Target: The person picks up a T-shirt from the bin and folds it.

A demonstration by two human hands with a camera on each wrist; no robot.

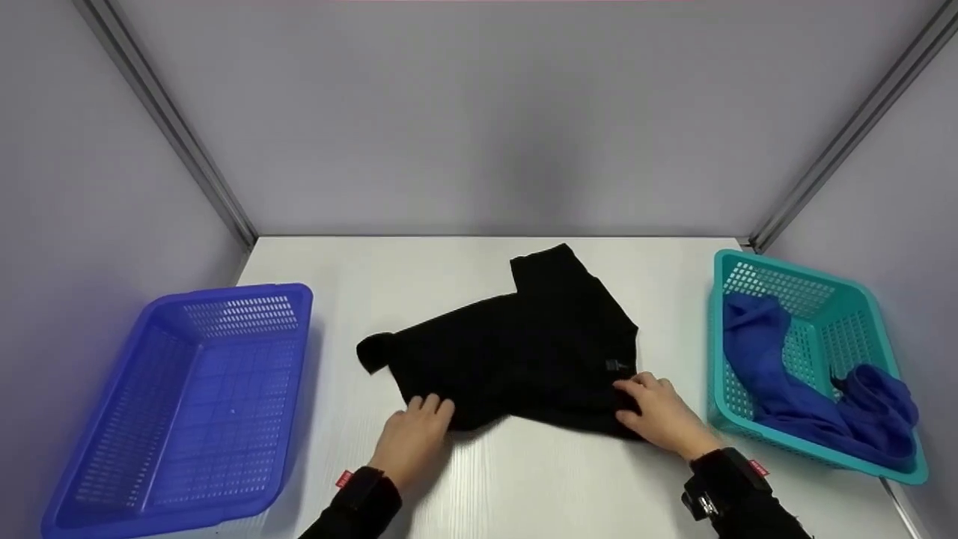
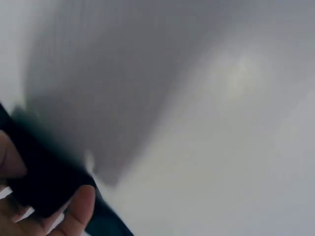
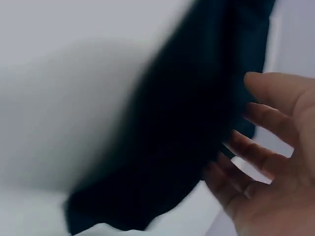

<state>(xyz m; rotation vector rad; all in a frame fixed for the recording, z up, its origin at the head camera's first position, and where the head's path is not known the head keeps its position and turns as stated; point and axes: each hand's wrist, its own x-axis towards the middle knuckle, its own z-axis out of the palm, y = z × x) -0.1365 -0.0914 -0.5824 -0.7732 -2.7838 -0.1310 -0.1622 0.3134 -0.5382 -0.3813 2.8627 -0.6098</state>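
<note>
A black T-shirt (image 1: 516, 344) lies in the middle of the white table, partly bunched, with one short sleeve pointing to the far side. A small label shows near its right end. My left hand (image 1: 414, 436) pinches the near edge on the left; in the left wrist view, black cloth passes between thumb and fingers (image 2: 81, 206). At the right end, beside the label, my right hand (image 1: 662, 412) holds the shirt's edge. The right wrist view shows the fingertips (image 3: 238, 140) against the dark cloth, partly in shadow.
A blue plastic basket (image 1: 288, 419) stands to the left with nothing in it. On the right, a teal basket (image 1: 812, 442) contains a blue cloth (image 1: 793, 397). Grey panels (image 1: 449, 120) enclose the table at the back and both sides.
</note>
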